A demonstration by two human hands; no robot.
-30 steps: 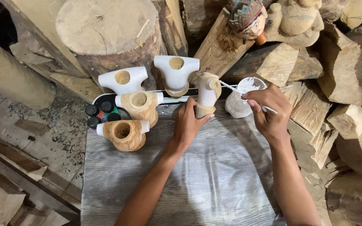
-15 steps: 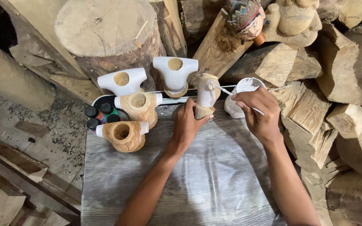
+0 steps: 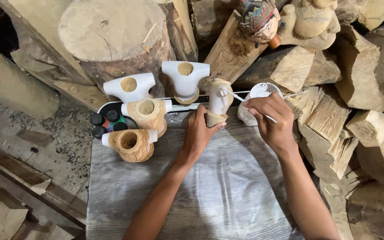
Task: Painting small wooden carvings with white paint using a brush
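We hold carving (image 3: 218, 103) upright, left hand (image 3: 199, 133) closed round its base. Right hand (image 3: 270, 119) pinches brush (image 3: 245, 100), white tip touching carving's top. Step: priming wood white, we judge. Paint cup (image 3: 255, 94) just behind right hand. Next stroke needs steady grip, slow turn of carving.

Five carved wooden pieces stand at the far edge of the counter (image 3: 227, 191): two painted white (image 3: 130, 87) (image 3: 186, 76), two mostly bare (image 3: 146, 113) (image 3: 132, 145), and one half-whitened (image 3: 218, 101). Just left of the bare pieces sit four small dark-capped paint bottles (image 3: 106, 124). Right of the half-whitened piece there is one white paint cup (image 3: 256, 95) and one thin brush (image 3: 245, 100), with two hands (image 3: 201, 131) (image 3: 272, 120) at work.
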